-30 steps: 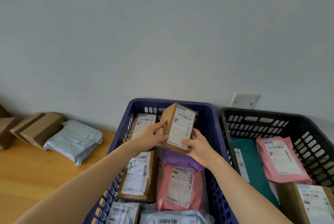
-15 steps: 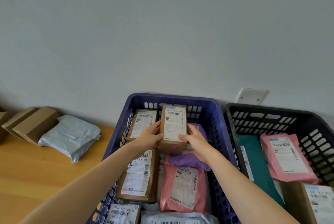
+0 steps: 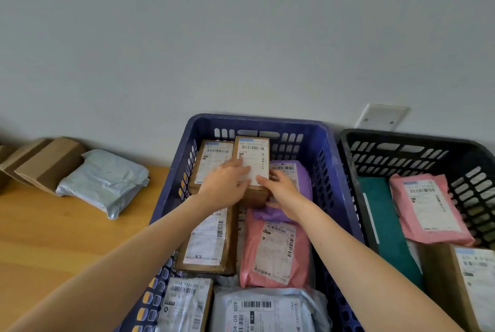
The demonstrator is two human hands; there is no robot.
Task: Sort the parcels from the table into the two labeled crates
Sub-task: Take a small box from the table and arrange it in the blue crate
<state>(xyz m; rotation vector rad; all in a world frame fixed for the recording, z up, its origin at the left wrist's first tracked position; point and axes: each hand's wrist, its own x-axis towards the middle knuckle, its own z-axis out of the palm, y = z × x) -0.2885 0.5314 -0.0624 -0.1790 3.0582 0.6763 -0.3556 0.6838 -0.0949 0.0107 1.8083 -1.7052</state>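
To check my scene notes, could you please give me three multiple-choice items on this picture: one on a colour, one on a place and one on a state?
1. The mailer on the table is: A grey, B pink, C green.
2. The box being handled lies: A on the table, B in the blue crate, C in the black crate.
3. The box is touched by: A one hand, B both hands, C no hand.

Key: 1 A, its wrap shows grey. 2 B, blue walls surround it. 3 B, the left hand lies on its label and the right hand holds its near right corner.
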